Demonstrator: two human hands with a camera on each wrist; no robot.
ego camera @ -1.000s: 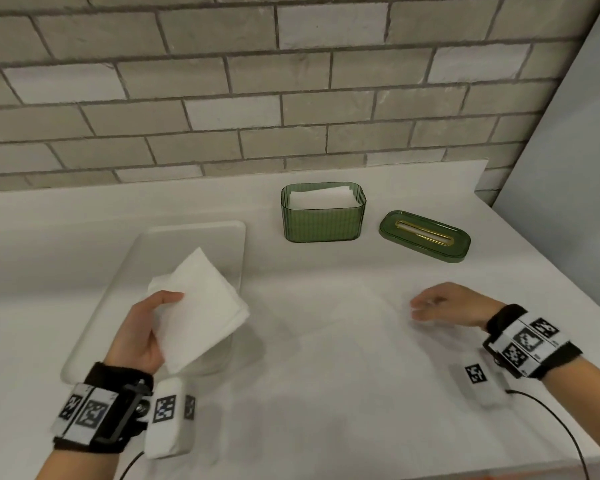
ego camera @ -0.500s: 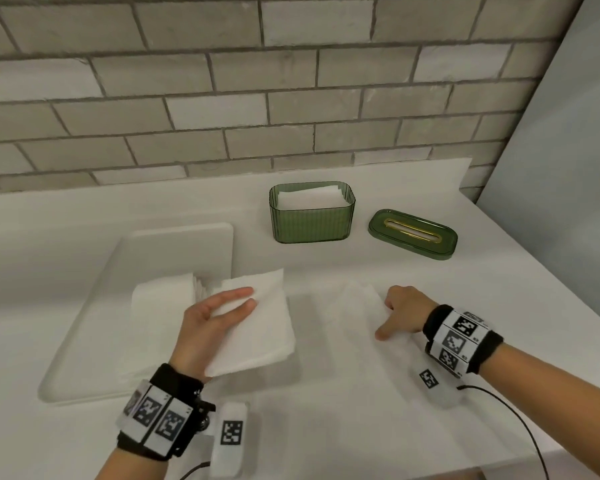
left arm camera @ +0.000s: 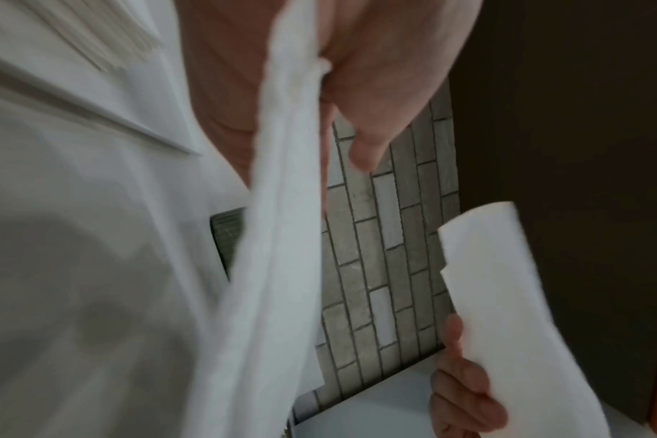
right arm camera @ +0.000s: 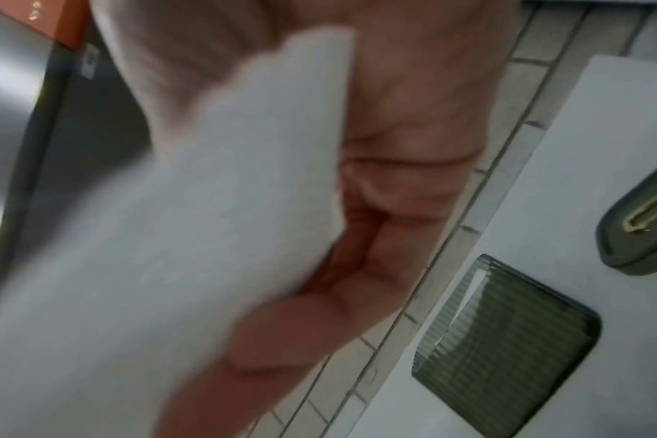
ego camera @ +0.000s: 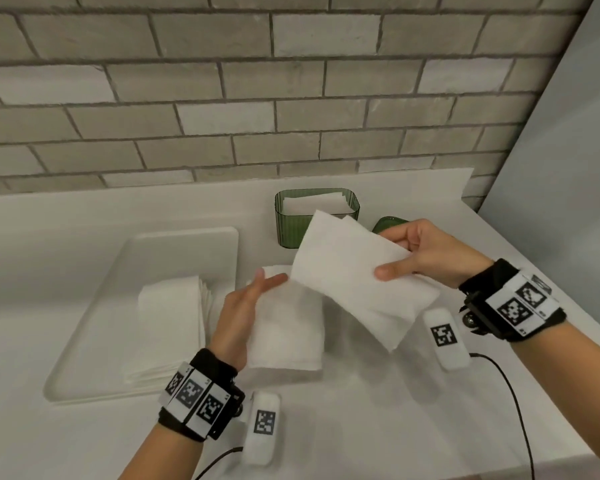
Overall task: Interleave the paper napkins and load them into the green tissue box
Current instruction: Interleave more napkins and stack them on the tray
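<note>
1. Right hand holds a folded white napkin up off the white counter, in front of the green tissue box
2. Grip: thumb lies on the napkin's top face near its right edge, the other fingers curl round that edge from behind; most of the sheet hangs out to the left and down from the fingers
3. Right wrist view agrees: napkin lies across the palm with fingers bent under it, blurred
4. Left hand holds a second napkin just above the counter, fingers nearly straight along its left edge, fingertips near its top left corner
5. Left wrist view shows that napkin pinched between thumb and palm side fingers, its edge running down past them; so the hand is grasping, not released
6. The two napkins overlap in the head view, right one above; cannot tell if they touch
7. Tissue box sits open near the brick wall, white napkins already inside
8. Green lid lies just right of the box, mostly hidden behind the right hand; its slot shows in the right wrist view
9. A stack of napkins rests on the white tray left of the left hand
</note>
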